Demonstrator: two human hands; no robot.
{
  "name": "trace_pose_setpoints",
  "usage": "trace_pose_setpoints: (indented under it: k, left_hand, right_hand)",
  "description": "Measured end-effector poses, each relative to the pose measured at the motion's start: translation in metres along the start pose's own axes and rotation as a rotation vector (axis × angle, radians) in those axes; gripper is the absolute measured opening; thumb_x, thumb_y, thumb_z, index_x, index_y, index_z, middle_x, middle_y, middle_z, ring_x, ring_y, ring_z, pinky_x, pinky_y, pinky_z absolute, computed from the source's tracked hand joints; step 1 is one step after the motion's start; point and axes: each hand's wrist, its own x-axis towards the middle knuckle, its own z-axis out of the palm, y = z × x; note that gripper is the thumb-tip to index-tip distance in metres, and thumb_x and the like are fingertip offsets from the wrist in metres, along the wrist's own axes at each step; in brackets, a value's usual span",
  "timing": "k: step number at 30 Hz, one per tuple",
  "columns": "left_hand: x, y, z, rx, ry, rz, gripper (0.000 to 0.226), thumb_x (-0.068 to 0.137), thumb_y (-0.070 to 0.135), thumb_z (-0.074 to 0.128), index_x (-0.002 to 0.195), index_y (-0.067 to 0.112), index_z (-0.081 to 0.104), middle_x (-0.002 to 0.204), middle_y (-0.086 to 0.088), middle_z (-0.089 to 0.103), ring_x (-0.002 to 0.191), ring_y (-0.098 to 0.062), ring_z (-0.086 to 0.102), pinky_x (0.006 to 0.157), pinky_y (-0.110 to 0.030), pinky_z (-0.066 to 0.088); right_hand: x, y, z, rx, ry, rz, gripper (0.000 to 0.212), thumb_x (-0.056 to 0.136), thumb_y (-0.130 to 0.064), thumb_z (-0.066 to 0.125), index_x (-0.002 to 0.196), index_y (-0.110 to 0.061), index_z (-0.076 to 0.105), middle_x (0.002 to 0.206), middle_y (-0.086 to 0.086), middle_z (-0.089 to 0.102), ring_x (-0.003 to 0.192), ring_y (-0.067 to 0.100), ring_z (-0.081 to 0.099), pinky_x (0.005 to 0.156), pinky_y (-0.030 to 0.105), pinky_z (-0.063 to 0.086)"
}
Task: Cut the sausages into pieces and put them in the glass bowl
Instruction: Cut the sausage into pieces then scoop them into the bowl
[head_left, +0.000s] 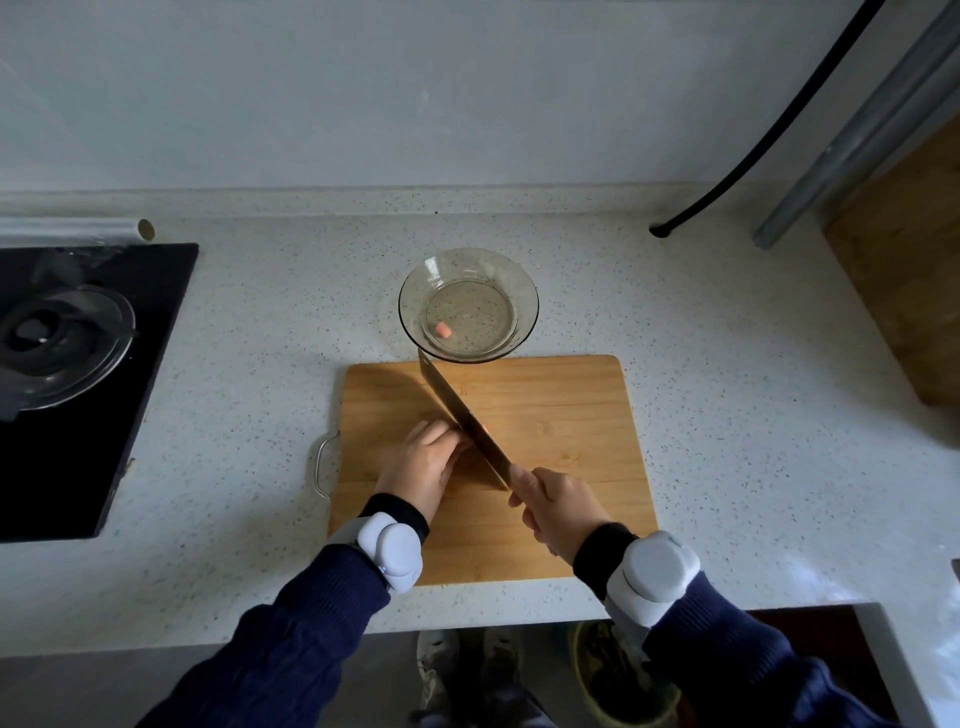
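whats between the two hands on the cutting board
In the head view, the knife blade lies between the left hand and the right hand, running diagonally over the cutting board toward the glass bowl.

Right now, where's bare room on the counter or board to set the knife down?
Free: the right half of the cutting board, and the counter right of it up to the black cable. Also the strip between stove and board. Crowded: board centre, where left hand, knife and right hand meet, and the glass bowl just behind.
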Motion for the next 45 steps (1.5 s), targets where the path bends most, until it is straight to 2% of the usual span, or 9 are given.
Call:
trace_pose_setpoints:
  k: [6, 11, 15, 19, 23, 29, 45]
  left_hand:
    - [0.001, -0.002, 0.001, -0.005, -0.023, 0.011, 0.017, 0.083, 0.003, 0.063, 0.096, 0.012, 0.068, 0.096, -0.002, 0.066, 0.09, -0.023, 0.06, 0.07, -0.038, 0.056]
    - [-0.001, 0.003, -0.003, -0.024, 0.044, 0.015, 0.004, 0.081, 0.01, 0.069, 0.084, 0.012, 0.069, 0.086, -0.002, 0.068, 0.08, -0.022, 0.064, 0.064, -0.03, 0.056]
    - [-0.004, 0.002, -0.005, -0.046, 0.06, -0.011, 0.008, 0.079, 0.021, 0.073, 0.082, 0.014, 0.069, 0.086, 0.002, 0.067, 0.079, -0.011, 0.064, 0.063, -0.02, 0.053]
    - [-0.012, -0.003, -0.005, -0.038, 0.021, -0.047, 0.014, 0.076, 0.014, 0.074, 0.089, 0.014, 0.069, 0.093, -0.001, 0.067, 0.085, -0.015, 0.065, 0.068, -0.025, 0.057]
    - [-0.015, -0.004, -0.006, -0.027, 0.031, -0.053, 0.014, 0.075, 0.01, 0.074, 0.088, 0.014, 0.068, 0.092, -0.002, 0.067, 0.083, -0.016, 0.065, 0.065, -0.026, 0.057]
    - [-0.016, -0.003, -0.007, -0.048, 0.049, -0.033, 0.01, 0.08, 0.012, 0.069, 0.089, 0.013, 0.069, 0.092, -0.004, 0.067, 0.084, -0.02, 0.064, 0.064, -0.03, 0.057]
    - [-0.015, -0.004, -0.006, -0.062, 0.043, -0.03, 0.008, 0.083, 0.014, 0.067, 0.09, 0.012, 0.07, 0.094, -0.005, 0.068, 0.087, -0.021, 0.064, 0.07, -0.029, 0.055]
  right_hand:
    - [-0.001, 0.0, -0.002, 0.157, -0.012, 0.061, 0.043, 0.096, -0.043, 0.037, 0.084, -0.009, 0.059, 0.056, -0.002, 0.046, 0.046, 0.01, 0.037, 0.043, 0.023, 0.033]
    - [-0.006, 0.0, -0.004, 0.232, 0.055, 0.013, 0.046, 0.094, -0.045, 0.038, 0.084, -0.005, 0.06, 0.054, -0.001, 0.046, 0.044, 0.012, 0.036, 0.042, 0.025, 0.032]
    - [-0.008, -0.004, -0.008, 0.099, 0.068, -0.063, 0.05, 0.095, -0.046, 0.037, 0.088, -0.002, 0.062, 0.055, -0.003, 0.049, 0.043, 0.009, 0.04, 0.045, 0.021, 0.035]
    - [-0.011, -0.008, -0.004, -0.008, 0.052, -0.119, 0.048, 0.096, -0.043, 0.035, 0.089, -0.004, 0.062, 0.055, -0.005, 0.048, 0.043, 0.005, 0.04, 0.046, 0.016, 0.032]
    - [-0.009, -0.015, 0.002, -0.052, 0.032, -0.136, 0.048, 0.097, -0.042, 0.034, 0.092, -0.003, 0.062, 0.058, -0.008, 0.048, 0.046, 0.004, 0.04, 0.047, 0.015, 0.029]
    - [-0.007, -0.021, 0.008, -0.089, 0.019, -0.125, 0.039, 0.099, -0.037, 0.033, 0.087, -0.009, 0.058, 0.059, -0.013, 0.045, 0.05, 0.002, 0.037, 0.048, 0.016, 0.028]
    - [-0.005, -0.02, 0.012, -0.083, 0.001, -0.128, 0.04, 0.099, -0.037, 0.032, 0.083, -0.01, 0.057, 0.061, -0.012, 0.045, 0.05, 0.004, 0.037, 0.048, 0.016, 0.027]
